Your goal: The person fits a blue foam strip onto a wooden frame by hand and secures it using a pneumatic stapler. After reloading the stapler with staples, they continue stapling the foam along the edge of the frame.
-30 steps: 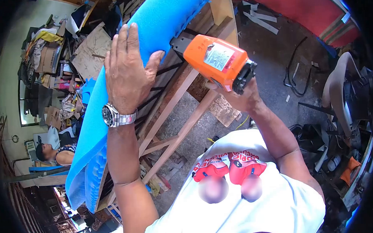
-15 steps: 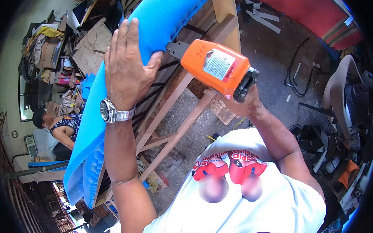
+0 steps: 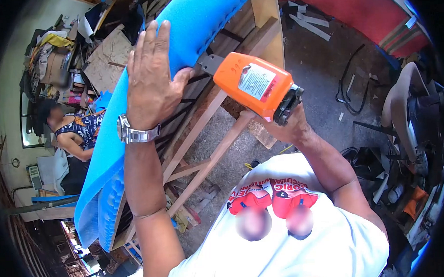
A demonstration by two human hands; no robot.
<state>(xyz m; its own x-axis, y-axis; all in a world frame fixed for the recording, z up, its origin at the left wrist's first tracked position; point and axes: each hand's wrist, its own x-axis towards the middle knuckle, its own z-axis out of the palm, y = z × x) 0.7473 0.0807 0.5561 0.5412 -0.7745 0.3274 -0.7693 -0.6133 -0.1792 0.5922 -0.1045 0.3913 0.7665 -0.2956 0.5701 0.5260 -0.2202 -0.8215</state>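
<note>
Blue foam sheet (image 3: 192, 21) covers the curved edge of a wooden frame (image 3: 204, 176), its inner border folded over and puckered. My left hand (image 3: 153, 84) lies flat on the foam with the fingers stretched out and the thumb spread toward the inner edge. A watch (image 3: 138, 132) is on that wrist. In my right hand (image 3: 291, 128) is an orange staple gun (image 3: 252, 85), the fingers wrapped around its handle and partly hidden below the body. The gun's metal nose (image 3: 210, 64) points at the foam's folded edge, close beside my left thumb.
A person (image 3: 75, 130) in a patterned sleeveless top is beyond the foam at left. Piled scraps and boards (image 3: 104, 59) stand behind. A chair (image 3: 409, 110) is at right, with white strips (image 3: 311, 25) and a black cord (image 3: 346, 93) on the floor.
The staple gun has shifted slightly down and left, its nose still near the foam edge. My left hand stays spread on the foam. The other person has moved to a more upright posture.
</note>
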